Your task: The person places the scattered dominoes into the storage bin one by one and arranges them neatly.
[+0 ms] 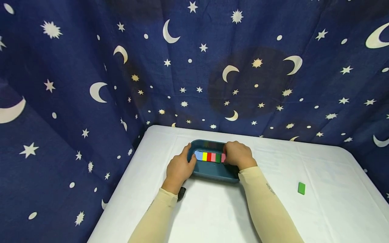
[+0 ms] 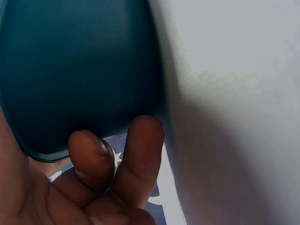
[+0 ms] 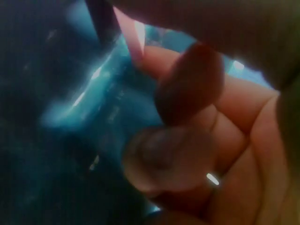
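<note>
A dark teal plastic tray lies on the table with a row of small coloured blocks inside. From left to right I see light blue, yellow, red, pink and dark green. My left hand grips the tray's left end, thumb over the rim and fingers around the outside. At the row's right end, my right hand pinches another pink block, partly hidden by the fingers. The tray's right end is mostly covered by that hand.
A bright green block lies alone on the white tablecloth, right of my right forearm. A small black object shows at my left wrist. A dark blue curtain with moons and stars hangs behind and left of the table.
</note>
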### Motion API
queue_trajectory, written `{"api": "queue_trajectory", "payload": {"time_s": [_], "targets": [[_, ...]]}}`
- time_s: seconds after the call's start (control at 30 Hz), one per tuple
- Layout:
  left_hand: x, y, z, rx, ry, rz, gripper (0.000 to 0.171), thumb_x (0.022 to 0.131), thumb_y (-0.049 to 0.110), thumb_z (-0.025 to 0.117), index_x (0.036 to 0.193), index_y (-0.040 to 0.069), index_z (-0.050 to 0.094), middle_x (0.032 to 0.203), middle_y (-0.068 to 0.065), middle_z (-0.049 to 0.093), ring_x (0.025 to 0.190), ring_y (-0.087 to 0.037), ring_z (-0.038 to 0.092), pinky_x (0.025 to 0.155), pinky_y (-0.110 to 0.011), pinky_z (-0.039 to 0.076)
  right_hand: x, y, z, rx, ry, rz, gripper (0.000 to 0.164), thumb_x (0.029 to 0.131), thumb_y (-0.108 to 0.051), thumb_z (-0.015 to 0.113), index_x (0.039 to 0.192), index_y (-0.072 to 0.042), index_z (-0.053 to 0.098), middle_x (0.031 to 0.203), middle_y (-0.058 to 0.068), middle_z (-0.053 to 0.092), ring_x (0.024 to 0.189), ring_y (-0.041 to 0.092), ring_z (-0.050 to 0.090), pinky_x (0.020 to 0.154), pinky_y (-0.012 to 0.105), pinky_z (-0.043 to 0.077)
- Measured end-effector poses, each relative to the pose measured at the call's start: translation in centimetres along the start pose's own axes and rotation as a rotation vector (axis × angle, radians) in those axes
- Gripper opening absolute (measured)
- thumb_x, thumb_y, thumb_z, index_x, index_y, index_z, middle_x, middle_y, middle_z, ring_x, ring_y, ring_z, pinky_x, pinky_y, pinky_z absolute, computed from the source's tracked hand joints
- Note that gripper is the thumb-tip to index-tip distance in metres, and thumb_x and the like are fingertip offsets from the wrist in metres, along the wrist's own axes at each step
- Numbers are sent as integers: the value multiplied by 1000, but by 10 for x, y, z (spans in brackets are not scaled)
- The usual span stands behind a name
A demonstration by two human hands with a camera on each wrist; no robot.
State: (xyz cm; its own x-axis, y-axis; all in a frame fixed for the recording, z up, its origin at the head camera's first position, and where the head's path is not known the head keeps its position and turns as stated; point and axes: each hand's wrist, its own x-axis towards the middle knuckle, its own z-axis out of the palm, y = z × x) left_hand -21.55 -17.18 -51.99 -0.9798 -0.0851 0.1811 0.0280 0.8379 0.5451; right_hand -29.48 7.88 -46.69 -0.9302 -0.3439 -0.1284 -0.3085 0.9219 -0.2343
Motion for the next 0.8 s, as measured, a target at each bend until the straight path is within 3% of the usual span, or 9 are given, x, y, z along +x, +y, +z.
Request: {"api": "queue_trajectory", "payload": {"time_s": [0.8], "targets": [[0,-1,2,4,-22,-19,62,105,51,51,163,30,43,52,-1,50,43,-20,49,41,-38,41,0,-2,6,51,-63,-1,31,74,-25,94,100,-15,80,89,0,70,82,25,62,70,47,52]]}}
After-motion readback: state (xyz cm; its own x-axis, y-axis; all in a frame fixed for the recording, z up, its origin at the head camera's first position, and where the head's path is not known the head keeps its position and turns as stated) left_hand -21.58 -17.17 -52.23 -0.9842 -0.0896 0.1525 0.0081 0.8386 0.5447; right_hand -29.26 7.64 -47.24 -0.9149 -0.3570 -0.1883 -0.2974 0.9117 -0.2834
